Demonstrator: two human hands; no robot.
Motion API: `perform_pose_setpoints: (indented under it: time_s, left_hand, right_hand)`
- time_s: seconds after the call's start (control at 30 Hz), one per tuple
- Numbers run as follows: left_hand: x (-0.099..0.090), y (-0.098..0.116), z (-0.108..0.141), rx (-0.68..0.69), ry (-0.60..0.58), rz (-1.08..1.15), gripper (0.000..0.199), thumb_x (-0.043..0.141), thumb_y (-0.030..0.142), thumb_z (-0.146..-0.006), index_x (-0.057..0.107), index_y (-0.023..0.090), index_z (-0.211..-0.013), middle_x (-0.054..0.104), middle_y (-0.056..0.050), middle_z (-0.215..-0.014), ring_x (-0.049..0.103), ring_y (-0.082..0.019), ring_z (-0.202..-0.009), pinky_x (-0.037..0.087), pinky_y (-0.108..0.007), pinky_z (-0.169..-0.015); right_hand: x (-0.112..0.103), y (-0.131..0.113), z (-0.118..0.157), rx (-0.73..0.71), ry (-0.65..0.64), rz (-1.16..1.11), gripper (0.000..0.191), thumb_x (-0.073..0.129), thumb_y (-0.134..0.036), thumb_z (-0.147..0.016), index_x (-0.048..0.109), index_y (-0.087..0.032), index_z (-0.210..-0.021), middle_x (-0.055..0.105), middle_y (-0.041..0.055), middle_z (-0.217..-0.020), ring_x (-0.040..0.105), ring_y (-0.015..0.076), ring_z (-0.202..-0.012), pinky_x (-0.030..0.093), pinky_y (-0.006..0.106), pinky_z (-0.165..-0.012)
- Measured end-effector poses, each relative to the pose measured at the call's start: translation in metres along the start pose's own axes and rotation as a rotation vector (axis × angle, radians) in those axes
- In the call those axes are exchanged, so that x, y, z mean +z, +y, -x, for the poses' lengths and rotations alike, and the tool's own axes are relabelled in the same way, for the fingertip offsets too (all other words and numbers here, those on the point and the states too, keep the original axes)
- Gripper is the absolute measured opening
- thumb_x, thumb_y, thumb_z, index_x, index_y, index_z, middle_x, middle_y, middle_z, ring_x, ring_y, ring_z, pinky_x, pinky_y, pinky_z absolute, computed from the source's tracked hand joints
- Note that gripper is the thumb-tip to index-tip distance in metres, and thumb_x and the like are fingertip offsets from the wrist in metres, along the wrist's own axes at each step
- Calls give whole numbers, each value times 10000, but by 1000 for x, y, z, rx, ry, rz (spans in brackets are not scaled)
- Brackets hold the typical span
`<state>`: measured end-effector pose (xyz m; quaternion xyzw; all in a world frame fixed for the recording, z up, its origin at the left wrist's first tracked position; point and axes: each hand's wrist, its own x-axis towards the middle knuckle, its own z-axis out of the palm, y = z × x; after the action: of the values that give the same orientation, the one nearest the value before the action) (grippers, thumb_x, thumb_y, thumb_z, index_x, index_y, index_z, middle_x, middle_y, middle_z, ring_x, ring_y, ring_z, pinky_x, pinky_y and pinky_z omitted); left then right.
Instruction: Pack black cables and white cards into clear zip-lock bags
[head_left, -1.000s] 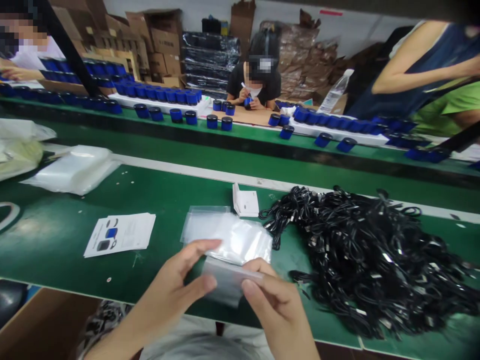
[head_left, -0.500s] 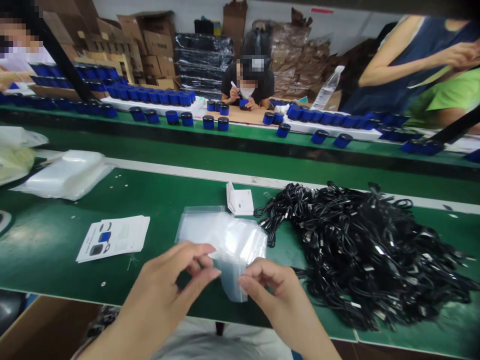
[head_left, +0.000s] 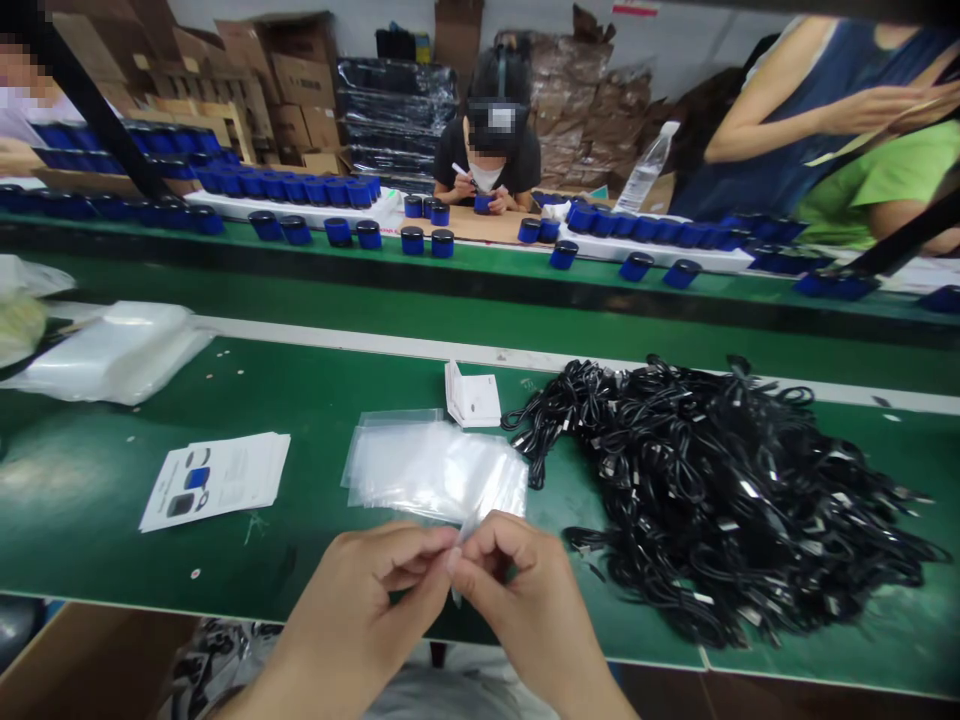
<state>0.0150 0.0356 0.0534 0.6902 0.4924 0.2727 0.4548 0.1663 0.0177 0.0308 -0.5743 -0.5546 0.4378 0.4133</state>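
Note:
Near the front edge of the green table, my left hand (head_left: pixel 382 590) and my right hand (head_left: pixel 517 580) meet, fingertips pinched on one clear plastic bag (head_left: pixel 466 528) seen nearly edge-on. Most of that bag is hidden by the fingers. Just beyond lies a fanned stack of clear bags (head_left: pixel 412 465). Behind the stack stands a small folded white booklet (head_left: pixel 476 398). Printed white cards (head_left: pixel 217 480) lie in a pile to the left. On the right is a large heap of black cables (head_left: pixel 697 490) with metal plugs.
White plastic packaging (head_left: pixel 120 350) lies at the left. Across the table, blue jars (head_left: pixel 337 232) line a raised ledge (head_left: pixel 495 268), with a clear bottle (head_left: pixel 649 170) behind. One person (head_left: pixel 491 140) holds a pen and a blue jar; others are at both sides.
My left hand has moved right to meet my right hand and now pinches the bag too. The bag has turned from hanging flat to nearly edge-on. The view has shifted slightly.

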Motion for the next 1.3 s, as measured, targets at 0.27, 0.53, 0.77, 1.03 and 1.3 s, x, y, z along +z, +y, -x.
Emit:
perform_pose_setpoints:
  time_s: [0.27,0.53,0.77,1.03,1.3]
  left_hand:
    - [-3,-1,-7,-85,-81,12,272,480,294,-842,652,180,-665,579,13,-574,589,-143,-547,437,-200,-480]
    - [-2,0,-7,-65,-21,-118,109,483,239,-808,561,217,-735,652,33,-642,649,-144,-598,487,-215,-562]
    - [-4,-6,-12,152,-59,-496,293,389,232,-856,341,211,-568,456,66,-514,447,-97,-453,317,-201,-451]
    - [-19,-17,-10,96,202,-372,201,445,186,-764,451,203,-564,424,81,-467,427,-80,-418,320,-169,-433]
    - [-28,-23,-5,-79,197,-211,248,427,276,-813,443,213,-574,406,71,-478,417,-106,-448,331,-196,-448]
  right_hand:
    - [-5,-1,0,-67,-83,52,210,605,-201,-811,533,-179,-615,533,-37,-609,488,102,-576,351,201,-546]
    - [-6,-6,3,-244,-129,225,181,400,-173,-900,515,-185,-760,525,1,-720,509,118,-612,368,219,-554]
    - [4,-5,1,-402,1,524,195,403,-133,-847,464,-194,-673,493,-10,-643,460,116,-524,288,226,-491]
    - [-7,-18,-35,-201,81,460,235,447,-210,-845,444,-205,-611,456,-38,-544,428,117,-498,298,228,-497]
    - [-22,-23,-164,245,16,189,444,554,-507,-849,545,-136,-1093,596,121,-1049,600,223,-860,502,337,-675]
